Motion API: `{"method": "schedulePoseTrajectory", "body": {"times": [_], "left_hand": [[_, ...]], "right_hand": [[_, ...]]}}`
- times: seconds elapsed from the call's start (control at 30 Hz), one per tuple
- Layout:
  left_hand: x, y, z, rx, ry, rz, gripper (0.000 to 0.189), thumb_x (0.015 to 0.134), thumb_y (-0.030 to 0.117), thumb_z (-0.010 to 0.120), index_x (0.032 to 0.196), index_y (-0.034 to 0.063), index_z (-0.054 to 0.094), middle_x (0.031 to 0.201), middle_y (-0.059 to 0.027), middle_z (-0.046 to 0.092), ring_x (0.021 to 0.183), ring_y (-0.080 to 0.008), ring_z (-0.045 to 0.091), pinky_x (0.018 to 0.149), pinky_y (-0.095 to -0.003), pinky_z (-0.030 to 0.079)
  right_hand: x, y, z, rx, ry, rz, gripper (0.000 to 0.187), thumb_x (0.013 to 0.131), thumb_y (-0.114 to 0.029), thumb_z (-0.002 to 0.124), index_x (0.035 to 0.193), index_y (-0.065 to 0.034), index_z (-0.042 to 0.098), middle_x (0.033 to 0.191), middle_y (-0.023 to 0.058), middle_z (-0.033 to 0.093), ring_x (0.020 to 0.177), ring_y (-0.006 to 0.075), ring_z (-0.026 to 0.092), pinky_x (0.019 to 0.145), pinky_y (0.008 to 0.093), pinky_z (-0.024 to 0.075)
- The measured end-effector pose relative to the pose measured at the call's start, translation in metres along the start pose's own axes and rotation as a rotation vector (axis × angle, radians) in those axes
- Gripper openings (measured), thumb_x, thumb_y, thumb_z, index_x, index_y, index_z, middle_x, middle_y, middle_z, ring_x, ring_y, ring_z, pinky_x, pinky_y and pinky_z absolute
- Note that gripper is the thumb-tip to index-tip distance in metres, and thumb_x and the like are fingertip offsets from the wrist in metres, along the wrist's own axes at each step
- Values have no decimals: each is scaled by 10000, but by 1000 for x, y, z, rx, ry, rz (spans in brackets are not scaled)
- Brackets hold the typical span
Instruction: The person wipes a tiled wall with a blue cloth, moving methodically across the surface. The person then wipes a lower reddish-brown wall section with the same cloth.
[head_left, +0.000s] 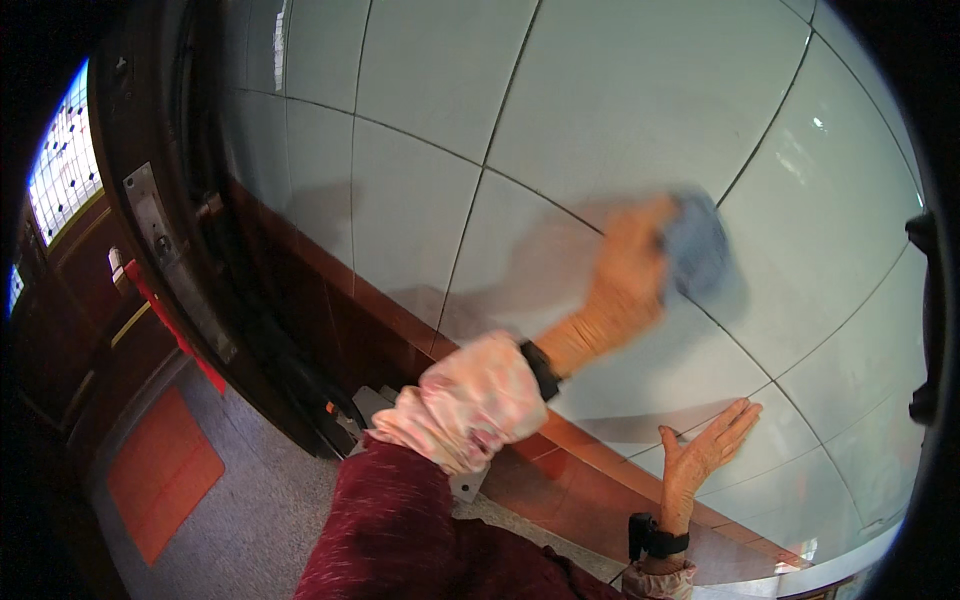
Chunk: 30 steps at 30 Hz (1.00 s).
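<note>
My left hand holds a blue-grey cloth against the pale glossy wall tiles. Both the hand and the cloth are blurred, and the fingers are partly hidden behind the cloth. The cloth lies over a dark grout line. Lower and to the right, my right hand rests flat on the tiles with its thumb spread, holding nothing. Each wrist wears a black band, and patterned pink cuffs cover the ends of the dark red sleeves.
Brown-red skirting tiles edge the wall's foot. At left stands a dark door edge with a metal lock plate; a red strip hangs beyond it. A red mat lies on the speckled floor. A light-coloured object sits partly behind my left arm.
</note>
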<state>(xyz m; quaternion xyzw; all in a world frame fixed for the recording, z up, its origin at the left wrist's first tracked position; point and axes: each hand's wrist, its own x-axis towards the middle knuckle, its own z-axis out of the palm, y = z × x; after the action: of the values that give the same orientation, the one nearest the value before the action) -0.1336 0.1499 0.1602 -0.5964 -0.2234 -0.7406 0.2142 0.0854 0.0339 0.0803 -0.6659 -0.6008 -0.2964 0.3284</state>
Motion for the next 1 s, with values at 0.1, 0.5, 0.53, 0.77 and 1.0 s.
{"method": "schedulePoseTrajectory", "body": {"times": [0.1, 0.5, 0.53, 0.77, 1.0], "left_hand": [[-48, 53, 16, -233, -350, 216, 156, 600, 48, 627, 683, 19, 498, 1218, -198, 499, 1026, -309, 532, 759, -391, 451], [-213, -21, -105, 293, -277, -366, 502, 721, 90, 688, 1182, -4, 514, 1200, -190, 520, 1043, -372, 543, 913, -443, 431], [-217, -35, -118, 388, -173, -461, 543, 683, 69, 699, 1184, -10, 506, 1159, -187, 539, 1009, -339, 555, 906, -429, 435], [-217, -59, -139, 134, 208, -946, 171, 803, -56, 596, 968, -40, 556, 956, -104, 575, 739, -185, 554, 673, -304, 482], [-245, 53, -59, -131, -62, -966, 498, 775, 55, 710, 1183, -10, 431, 1016, -127, 576, 907, -225, 571, 826, -364, 467]], "right_hand": [[-1, 1, 0, 20, 30, -50, 1253, 484, -112, 860, 1462, -41, 79, 1509, 228, 57, 1385, 389, 134, 1090, 495, 179], [0, 5, 4, 11, 9, -68, 1226, 547, -189, 866, 1453, -2, 61, 1480, 297, 70, 1368, 440, 126, 1073, 538, 177], [0, 5, 4, 27, 11, -85, 1231, 552, -197, 866, 1453, -1, 50, 1480, 297, 64, 1368, 441, 123, 1070, 546, 175], [1, 8, 7, -2, -10, -51, 1245, 546, -256, 869, 1456, -17, 53, 1488, 276, 29, 1376, 429, 95, 1063, 565, 170], [0, 7, 6, 20, 0, -53, 1230, 533, -255, 874, 1451, -19, 91, 1496, 246, 19, 1379, 425, 87, 1038, 601, 195]]}}
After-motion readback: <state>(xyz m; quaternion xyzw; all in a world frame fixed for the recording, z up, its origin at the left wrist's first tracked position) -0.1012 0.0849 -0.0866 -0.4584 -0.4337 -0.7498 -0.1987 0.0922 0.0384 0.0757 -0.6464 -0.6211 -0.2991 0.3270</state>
